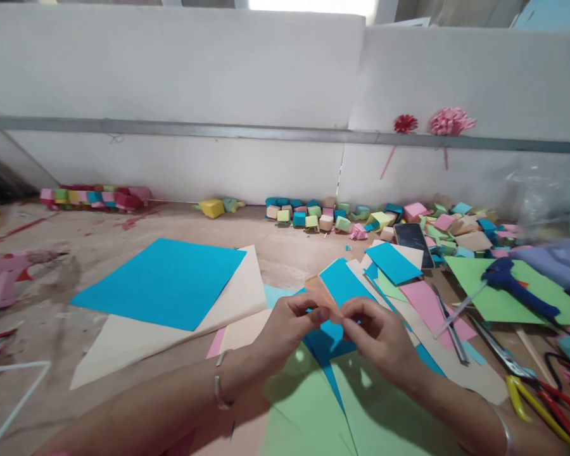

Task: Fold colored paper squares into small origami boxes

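My left hand (289, 326) and my right hand (377, 335) meet over the middle of the table. Both pinch a small peach-coloured paper piece (323, 293) that sticks up and back from between the fingertips. Under the hands lie blue paper sheets (327, 342) and light green sheets (361, 405). A bracelet shows on each wrist.
A large blue sheet (164, 282) on a cream sheet (137, 345) lies to the left. Folded paper cubes (313, 215) line the back wall. A phone (413, 240), a blue glue gun (517, 288), scissors (541, 402) and loose coloured paper crowd the right side.
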`<state>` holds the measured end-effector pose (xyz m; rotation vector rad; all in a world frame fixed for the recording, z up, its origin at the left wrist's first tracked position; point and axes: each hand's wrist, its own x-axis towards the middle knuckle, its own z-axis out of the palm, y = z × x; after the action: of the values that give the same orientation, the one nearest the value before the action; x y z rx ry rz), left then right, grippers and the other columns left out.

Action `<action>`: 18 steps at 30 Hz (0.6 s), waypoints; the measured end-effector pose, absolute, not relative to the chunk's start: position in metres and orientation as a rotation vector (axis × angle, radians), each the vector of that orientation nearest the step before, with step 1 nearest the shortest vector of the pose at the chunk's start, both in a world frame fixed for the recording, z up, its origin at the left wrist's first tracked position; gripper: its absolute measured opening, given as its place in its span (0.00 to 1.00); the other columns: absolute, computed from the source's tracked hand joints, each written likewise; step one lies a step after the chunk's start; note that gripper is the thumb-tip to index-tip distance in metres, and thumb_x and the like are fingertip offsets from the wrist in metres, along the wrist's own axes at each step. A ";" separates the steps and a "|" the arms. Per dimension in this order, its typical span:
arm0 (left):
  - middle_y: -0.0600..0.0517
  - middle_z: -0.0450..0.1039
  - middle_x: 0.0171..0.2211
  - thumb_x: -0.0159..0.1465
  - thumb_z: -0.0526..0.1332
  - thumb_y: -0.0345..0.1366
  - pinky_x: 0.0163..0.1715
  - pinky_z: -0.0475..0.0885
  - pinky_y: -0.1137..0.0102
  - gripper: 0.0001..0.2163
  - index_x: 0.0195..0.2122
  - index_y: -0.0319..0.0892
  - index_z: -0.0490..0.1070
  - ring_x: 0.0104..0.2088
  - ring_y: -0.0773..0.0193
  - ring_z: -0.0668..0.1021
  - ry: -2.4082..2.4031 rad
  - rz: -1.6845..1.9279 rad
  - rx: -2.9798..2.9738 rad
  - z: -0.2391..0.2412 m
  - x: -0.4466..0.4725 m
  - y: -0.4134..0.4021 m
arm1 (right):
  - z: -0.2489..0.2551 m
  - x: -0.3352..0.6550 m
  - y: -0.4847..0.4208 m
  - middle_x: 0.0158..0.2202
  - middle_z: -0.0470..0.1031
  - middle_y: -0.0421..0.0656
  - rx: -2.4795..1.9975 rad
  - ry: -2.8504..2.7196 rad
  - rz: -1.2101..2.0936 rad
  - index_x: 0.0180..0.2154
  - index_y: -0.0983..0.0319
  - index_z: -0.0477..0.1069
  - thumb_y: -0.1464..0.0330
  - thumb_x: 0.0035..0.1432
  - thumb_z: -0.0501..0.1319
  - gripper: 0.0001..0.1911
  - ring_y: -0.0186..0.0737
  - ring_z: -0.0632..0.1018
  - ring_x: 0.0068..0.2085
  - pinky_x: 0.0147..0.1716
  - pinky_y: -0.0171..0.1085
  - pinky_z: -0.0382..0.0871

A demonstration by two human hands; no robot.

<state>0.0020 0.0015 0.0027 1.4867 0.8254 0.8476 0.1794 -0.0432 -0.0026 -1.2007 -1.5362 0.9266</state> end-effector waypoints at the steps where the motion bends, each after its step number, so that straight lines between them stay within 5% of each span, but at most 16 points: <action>1: 0.48 0.77 0.33 0.61 0.63 0.46 0.33 0.73 0.69 0.13 0.32 0.40 0.77 0.35 0.62 0.76 0.808 0.848 1.457 0.002 0.002 0.002 | -0.004 0.178 -0.043 0.28 0.74 0.42 -1.216 -1.623 0.830 0.31 0.62 0.70 0.67 0.59 0.58 0.07 0.34 0.73 0.27 0.22 0.32 0.66; 6: 0.50 0.73 0.26 0.61 0.62 0.47 0.30 0.72 0.71 0.14 0.27 0.40 0.71 0.28 0.66 0.74 0.747 0.874 1.394 0.004 0.005 0.000 | -0.002 0.183 -0.039 0.23 0.69 0.38 -1.208 -1.921 0.570 0.27 0.61 0.68 0.74 0.56 0.58 0.06 0.32 0.68 0.24 0.22 0.32 0.60; 11: 0.53 0.71 0.26 0.62 0.61 0.41 0.26 0.73 0.74 0.10 0.29 0.39 0.71 0.28 0.68 0.74 0.857 0.921 1.452 0.001 0.006 0.000 | 0.013 0.194 -0.039 0.32 0.71 0.41 -1.155 -1.767 0.467 0.35 0.61 0.68 0.72 0.58 0.58 0.02 0.34 0.70 0.29 0.27 0.35 0.66; 14: 0.54 0.71 0.27 0.62 0.60 0.40 0.26 0.74 0.73 0.09 0.32 0.40 0.72 0.27 0.69 0.75 0.869 0.896 1.536 -0.004 0.005 -0.001 | 0.018 0.196 -0.042 0.38 0.72 0.45 -1.070 -1.765 0.370 0.41 0.61 0.67 0.70 0.58 0.61 0.08 0.36 0.71 0.33 0.30 0.37 0.69; 18: 0.54 0.74 0.29 0.64 0.58 0.37 0.27 0.74 0.74 0.07 0.33 0.41 0.73 0.25 0.70 0.76 0.874 0.847 1.680 -0.006 0.003 -0.003 | 0.020 0.192 -0.045 0.36 0.74 0.45 -0.985 -1.868 0.257 0.42 0.61 0.68 0.72 0.58 0.62 0.09 0.37 0.72 0.35 0.33 0.37 0.69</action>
<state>0.0032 -0.0033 -0.0055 1.6801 0.8736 0.8475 0.1920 -0.0446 0.0200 -0.9852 -1.8675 0.2574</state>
